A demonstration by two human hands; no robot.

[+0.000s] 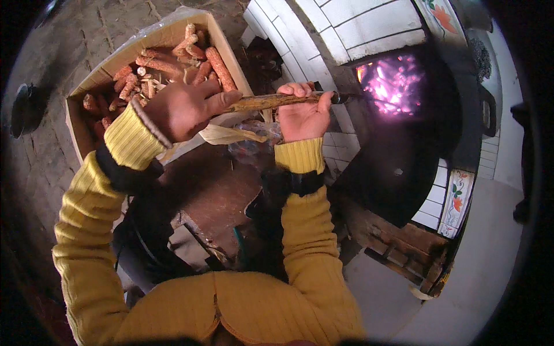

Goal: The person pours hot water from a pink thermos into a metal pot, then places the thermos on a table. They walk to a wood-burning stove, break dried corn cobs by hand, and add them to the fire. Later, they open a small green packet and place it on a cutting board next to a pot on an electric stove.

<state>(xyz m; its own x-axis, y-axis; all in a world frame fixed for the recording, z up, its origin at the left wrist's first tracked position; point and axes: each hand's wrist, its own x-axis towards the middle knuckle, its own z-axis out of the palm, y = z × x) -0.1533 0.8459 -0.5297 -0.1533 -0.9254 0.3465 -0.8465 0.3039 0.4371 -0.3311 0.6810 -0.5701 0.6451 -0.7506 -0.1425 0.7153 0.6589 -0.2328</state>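
A wooden handle [266, 102] lies across the view between my hands. My left hand [186, 108] grips its left end, above a cardboard box [225, 52] of corncobs. My right hand [305, 110] holds the handle near its right end, palm up, beside a dark metal collar. From there a thin dark rod points towards the fire [389, 86], which glows in the opening of a tiled stove. Whether the rod's tip is in the embers cannot be told. Corncobs [220, 69] and dry husks fill the box; one pale husk [231, 135] hangs below my left hand.
White tiles [376, 30] frame the stove opening. The black stove door [385, 173] stands out below it. A wooden stool or frame [398, 251] is at the lower right. A dark round object [21, 110] is on the brick floor at the far left.
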